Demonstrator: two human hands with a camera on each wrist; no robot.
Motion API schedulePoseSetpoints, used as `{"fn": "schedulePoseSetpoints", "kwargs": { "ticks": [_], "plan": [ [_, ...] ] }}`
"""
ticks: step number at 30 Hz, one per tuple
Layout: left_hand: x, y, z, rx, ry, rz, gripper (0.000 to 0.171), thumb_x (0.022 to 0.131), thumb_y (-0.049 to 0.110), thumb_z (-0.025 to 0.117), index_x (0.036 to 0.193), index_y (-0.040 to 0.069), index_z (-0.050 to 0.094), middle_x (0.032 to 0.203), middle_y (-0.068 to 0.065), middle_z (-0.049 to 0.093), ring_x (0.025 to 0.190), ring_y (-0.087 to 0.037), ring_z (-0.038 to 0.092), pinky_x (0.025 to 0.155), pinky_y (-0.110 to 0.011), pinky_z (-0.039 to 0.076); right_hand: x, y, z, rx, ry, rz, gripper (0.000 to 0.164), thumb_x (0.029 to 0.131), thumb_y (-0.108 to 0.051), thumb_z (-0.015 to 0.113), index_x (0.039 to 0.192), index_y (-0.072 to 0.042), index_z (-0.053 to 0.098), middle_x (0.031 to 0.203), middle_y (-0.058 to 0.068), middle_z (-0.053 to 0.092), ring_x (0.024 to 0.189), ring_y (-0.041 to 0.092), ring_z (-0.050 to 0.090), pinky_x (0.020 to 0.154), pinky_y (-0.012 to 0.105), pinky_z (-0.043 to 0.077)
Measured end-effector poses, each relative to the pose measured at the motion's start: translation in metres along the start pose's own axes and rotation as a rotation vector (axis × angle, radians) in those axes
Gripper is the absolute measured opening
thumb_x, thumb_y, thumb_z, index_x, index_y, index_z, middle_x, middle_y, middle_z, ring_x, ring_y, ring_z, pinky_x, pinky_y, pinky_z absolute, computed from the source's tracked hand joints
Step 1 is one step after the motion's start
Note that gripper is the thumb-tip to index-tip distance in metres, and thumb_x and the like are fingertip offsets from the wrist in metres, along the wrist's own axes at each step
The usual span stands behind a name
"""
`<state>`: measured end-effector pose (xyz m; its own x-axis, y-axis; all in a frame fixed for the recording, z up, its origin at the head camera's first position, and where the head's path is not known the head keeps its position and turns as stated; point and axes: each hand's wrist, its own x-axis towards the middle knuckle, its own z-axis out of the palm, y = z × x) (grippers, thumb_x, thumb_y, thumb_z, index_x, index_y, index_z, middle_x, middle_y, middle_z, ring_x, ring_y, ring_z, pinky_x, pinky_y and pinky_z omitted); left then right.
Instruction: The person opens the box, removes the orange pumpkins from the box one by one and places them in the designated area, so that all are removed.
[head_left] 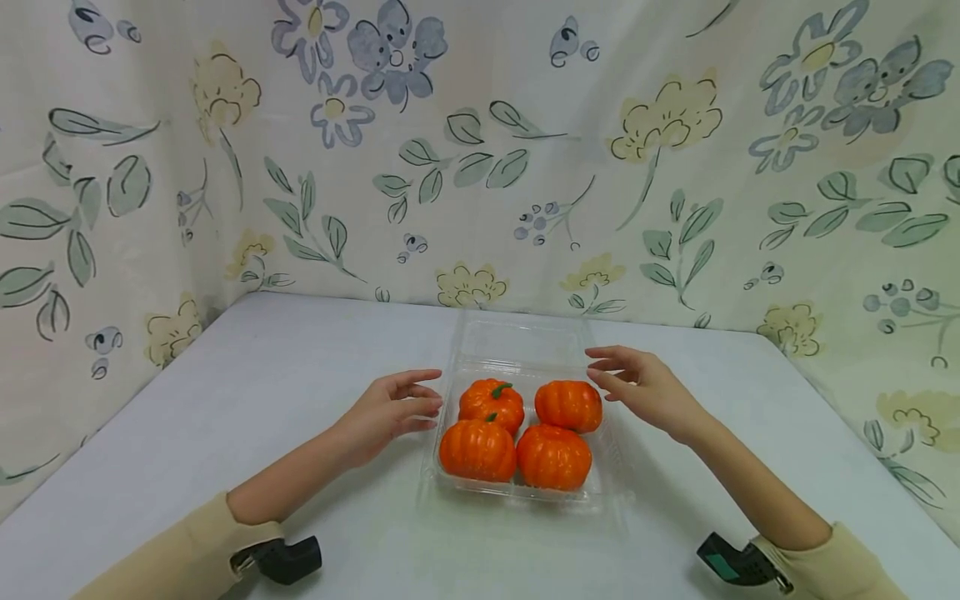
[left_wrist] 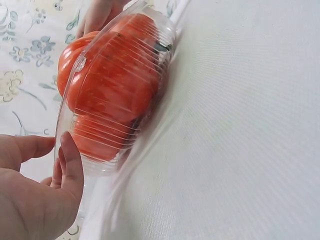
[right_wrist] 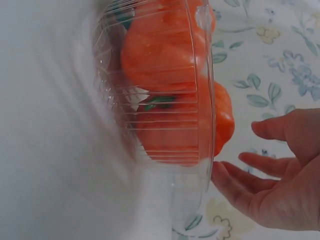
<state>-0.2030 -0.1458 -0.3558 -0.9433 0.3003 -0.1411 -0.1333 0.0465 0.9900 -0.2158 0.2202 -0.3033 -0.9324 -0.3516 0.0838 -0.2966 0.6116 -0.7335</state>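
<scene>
A clear plastic clamshell box (head_left: pixel 551 497) sits on the table with its lid (head_left: pixel 521 340) folded back behind it. Several small orange pumpkins (head_left: pixel 552 457) fill it, two of them showing green stems in the head view. My left hand (head_left: pixel 386 417) is at the box's left side, fingers spread and relaxed. In the left wrist view its fingertips are right at the rim, one finger overlapping the ribbed wall. On the right, my right hand (head_left: pixel 651 392) hovers beside the back right pumpkin (head_left: pixel 568 406), fingers loosely extended, one fingertip close at the rim in the right wrist view.
The white table (head_left: pixel 300 350) surrounds the box. A flower-patterned cloth (head_left: pixel 480 225) hangs behind the table and along its sides. Each sleeve carries a small dark wrist device (head_left: pixel 288 560) near the front.
</scene>
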Motion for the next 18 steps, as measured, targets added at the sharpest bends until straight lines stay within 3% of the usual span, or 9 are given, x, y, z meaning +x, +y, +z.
{"fn": "schedulePoseSetpoints", "kwargs": {
  "ticks": [9,18],
  "plan": [
    [0.0012,-0.0012,-0.0040,-0.040,-0.017,-0.038,0.059,0.106,0.007,0.059,0.160,-0.001,0.038,0.119,-0.011,0.064,0.100,-0.017,0.068,0.095,-0.031,0.062,0.0000,-0.0042,0.0011,0.011,-0.073,-0.026,0.047,0.104,-0.015,0.064,0.147,0.003,0.055,0.139,0.029,0.063,0.117,0.040,0.068,0.091,0.048,0.064],
    [0.0006,-0.0007,-0.0039,-0.054,-0.029,-0.037,0.058,0.106,0.007,0.059,0.160,-0.001,0.038,0.117,-0.010,0.064,0.100,-0.016,0.068,0.095,-0.030,0.061,0.0010,0.0005,0.0005,-0.002,-0.133,-0.082,0.051,0.100,-0.016,0.072,0.145,0.003,0.057,0.142,0.028,0.061,0.120,0.040,0.066,0.092,0.044,0.064]
  ]
}}
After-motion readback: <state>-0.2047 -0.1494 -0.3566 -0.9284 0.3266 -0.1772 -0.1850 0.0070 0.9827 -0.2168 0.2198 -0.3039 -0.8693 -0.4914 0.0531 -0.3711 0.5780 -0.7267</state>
